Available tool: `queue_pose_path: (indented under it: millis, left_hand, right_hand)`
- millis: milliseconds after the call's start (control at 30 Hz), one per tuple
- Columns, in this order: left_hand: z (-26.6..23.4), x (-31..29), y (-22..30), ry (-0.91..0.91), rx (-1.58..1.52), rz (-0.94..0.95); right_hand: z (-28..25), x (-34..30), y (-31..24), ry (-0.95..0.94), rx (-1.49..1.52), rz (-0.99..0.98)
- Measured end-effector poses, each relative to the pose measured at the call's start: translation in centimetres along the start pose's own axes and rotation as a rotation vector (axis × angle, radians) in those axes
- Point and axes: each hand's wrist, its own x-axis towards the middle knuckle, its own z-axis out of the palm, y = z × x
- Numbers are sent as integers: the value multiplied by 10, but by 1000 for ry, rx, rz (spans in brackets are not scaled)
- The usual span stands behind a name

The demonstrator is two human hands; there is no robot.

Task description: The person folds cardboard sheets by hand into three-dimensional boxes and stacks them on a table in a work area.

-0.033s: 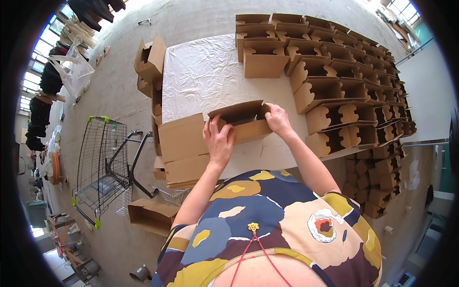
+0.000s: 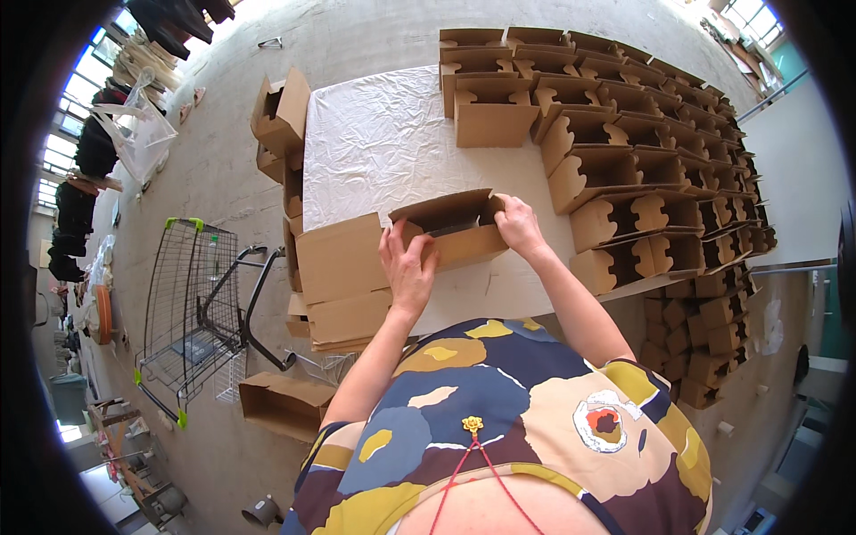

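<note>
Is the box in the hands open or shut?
Open. The box shows its dark hollow inside, held by the left hand and right hand.

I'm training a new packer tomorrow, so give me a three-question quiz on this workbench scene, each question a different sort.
1. True or false: both hands are on the same cardboard box.
2. Multiple choice: the rows of folded boxes lie on which side of the table? A) the person's left B) the person's right C) under the table only
3. Fill in: beside the left hand, at the table's left edge, lies a stack of ____ cardboard blanks.

Key:
1. True; the right hand grips its far end.
2. B
3. flat
</note>
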Motion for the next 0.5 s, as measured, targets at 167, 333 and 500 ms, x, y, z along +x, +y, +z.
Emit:
queue_pose_path:
  millis: [167, 333, 500]
  left_hand:
    - [-5, 12, -19, 52, -308, -208]
    - [-12, 54, -33, 2, -552, -262]
    - [6, 75, -47, -61, -369, -151]
  right_hand:
    - [-8, -14, -15, -68, 51, 36]
    - [-31, -45, -63, -274, 423, 299]
    - [-7, -45, -34, -368, 786, 471]
